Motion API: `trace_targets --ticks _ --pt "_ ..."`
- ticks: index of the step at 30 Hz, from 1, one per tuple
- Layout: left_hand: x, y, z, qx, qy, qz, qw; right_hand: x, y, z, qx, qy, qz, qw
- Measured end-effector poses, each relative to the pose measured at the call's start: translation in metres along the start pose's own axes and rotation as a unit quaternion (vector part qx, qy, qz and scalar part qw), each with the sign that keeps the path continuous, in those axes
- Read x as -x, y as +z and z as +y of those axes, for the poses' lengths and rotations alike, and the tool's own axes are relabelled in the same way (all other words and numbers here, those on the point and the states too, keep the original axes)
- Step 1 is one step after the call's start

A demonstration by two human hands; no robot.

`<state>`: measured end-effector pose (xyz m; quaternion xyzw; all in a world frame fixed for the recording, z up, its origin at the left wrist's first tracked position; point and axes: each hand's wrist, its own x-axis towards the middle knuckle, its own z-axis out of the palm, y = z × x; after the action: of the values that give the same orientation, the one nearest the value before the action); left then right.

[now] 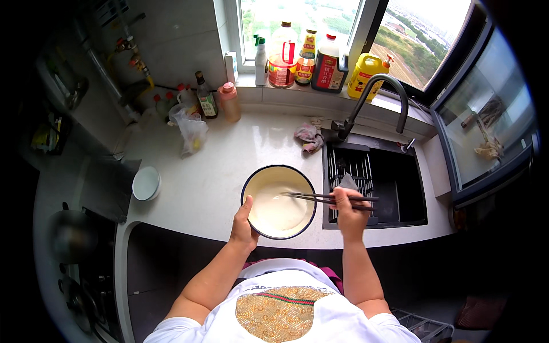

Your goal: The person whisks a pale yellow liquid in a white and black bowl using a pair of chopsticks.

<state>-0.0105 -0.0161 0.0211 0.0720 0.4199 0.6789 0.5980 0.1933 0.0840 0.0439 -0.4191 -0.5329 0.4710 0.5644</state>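
Wearing white shirt (211, 314), clamping left hand (244, 227) on bowl (278, 174), right hand (349, 214) on chopsticks (320, 195); perhaps risking spills over counter's (209, 191) front edge by tilting.

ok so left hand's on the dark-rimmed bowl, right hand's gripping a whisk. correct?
Not a whisk: the head view shows the right hand gripping dark chopsticks. The left hand is on the dark-rimmed bowl, as you said.
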Motion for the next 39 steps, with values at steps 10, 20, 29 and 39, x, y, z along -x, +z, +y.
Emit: trace_targets --ticks 10,20,29,39 --pt "0.000 0.000 -0.001 0.018 0.009 0.003 1.000 0.006 0.015 -0.018 -0.077 0.120 -0.121 0.982" --pt "-0.002 -0.014 -0.003 -0.005 0.027 0.030 0.999 -0.014 -0.016 -0.018 0.050 0.036 -0.024 0.998" --pt "-0.003 -0.008 -0.008 0.013 0.016 0.009 1.000 0.010 0.016 -0.007 -0.034 0.100 -0.074 0.992" --pt "0.000 -0.007 -0.002 0.011 0.025 0.024 0.999 -0.005 -0.006 -0.022 0.012 0.029 -0.021 0.999"
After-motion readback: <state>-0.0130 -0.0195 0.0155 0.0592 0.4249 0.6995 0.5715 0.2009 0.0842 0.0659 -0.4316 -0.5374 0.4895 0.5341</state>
